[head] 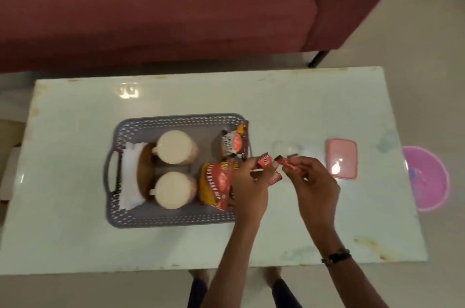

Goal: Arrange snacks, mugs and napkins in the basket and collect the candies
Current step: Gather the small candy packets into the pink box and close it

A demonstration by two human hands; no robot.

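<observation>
A grey perforated basket [176, 120] sits mid-table. Inside it lie white napkins [129, 177] at the left, two white mugs [173, 146] [172, 189] in the middle, and snack packets [232, 144] [216, 187] at the right. Just right of the basket, my left hand [247, 182] pinches red-wrapped candies [264, 161], with a thin white stick showing by its fingers. My right hand [312, 177] grips more red candies [289, 164] close beside it. Both hands hover over the table. A small clear container [288, 149] stands behind the hands, with its pink lid [342, 158] lying to the right.
The pale glass-topped table [100, 242] has a dark red sofa [151, 6] behind it. A pink basin [427, 177] sits on the floor past the table's right edge. My feet show below the near edge.
</observation>
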